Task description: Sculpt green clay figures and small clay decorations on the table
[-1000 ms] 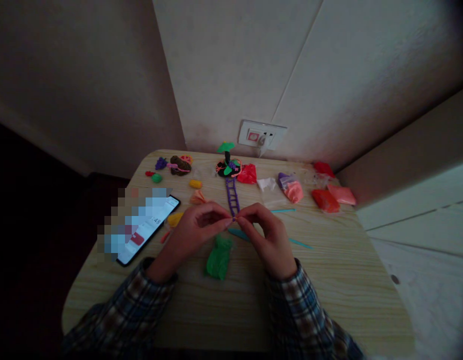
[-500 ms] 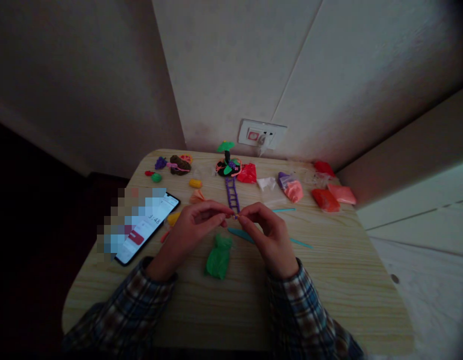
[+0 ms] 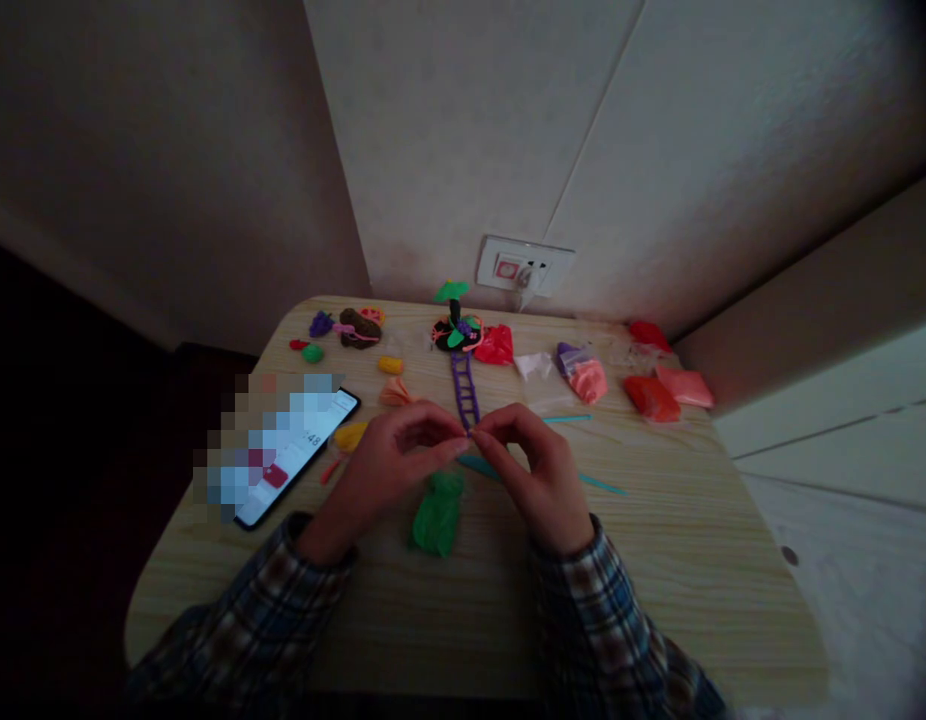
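My left hand (image 3: pixel 403 445) and my right hand (image 3: pixel 530 465) meet fingertip to fingertip over the middle of the table. Both are closed in a pinch around something tiny, mostly hidden by the fingers. Just beyond the fingertips lies a purple clay ladder (image 3: pixel 465 390); whether its near end touches them I cannot tell. The ladder runs up to a black clay base (image 3: pixel 446 341) decorated with a green-topped tree (image 3: pixel 453 292). Below the hands rests a green bag of clay (image 3: pixel 437 525). A blue modelling tool (image 3: pixel 478 465) is partly covered by my right hand.
At left lies a lit phone (image 3: pixel 298 460). Yellow clay (image 3: pixel 350 437) sits beside my left hand. Behind stand a brown clay piece (image 3: pixel 360 328) and an orange-yellow piece (image 3: pixel 390 365). Bags of red clay (image 3: pixel 497 345), pink clay (image 3: pixel 587 380) and orange clay (image 3: pixel 652 398) line the back right.
My left fingertips lifted slightly apart half a second ago, showing a tiny bit of something at the right fingertips, and now press together with them again. The things on the table stay put.
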Motion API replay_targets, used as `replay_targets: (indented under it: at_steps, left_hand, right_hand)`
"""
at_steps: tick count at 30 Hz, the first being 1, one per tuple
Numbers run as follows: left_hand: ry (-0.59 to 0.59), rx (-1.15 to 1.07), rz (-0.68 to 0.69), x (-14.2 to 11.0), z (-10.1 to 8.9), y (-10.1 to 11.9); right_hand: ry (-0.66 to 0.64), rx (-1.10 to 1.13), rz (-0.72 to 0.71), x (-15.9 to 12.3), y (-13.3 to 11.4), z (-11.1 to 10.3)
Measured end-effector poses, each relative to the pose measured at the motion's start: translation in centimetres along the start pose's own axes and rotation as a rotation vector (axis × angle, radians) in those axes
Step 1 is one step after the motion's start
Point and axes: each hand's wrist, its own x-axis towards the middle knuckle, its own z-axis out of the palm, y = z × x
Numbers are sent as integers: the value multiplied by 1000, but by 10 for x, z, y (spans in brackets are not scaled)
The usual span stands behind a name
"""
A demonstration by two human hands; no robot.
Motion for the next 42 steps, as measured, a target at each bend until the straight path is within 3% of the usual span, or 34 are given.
replay_targets:
  at_steps: [11, 42]
  left_hand:
    - [-2, 68, 41, 1, -1, -3]
    - [82, -30, -57, 2, -5, 0]
  right_hand:
    - [2, -37, -30, 0, -1, 1]
    - [-15, -70, -40, 1, -4, 0]
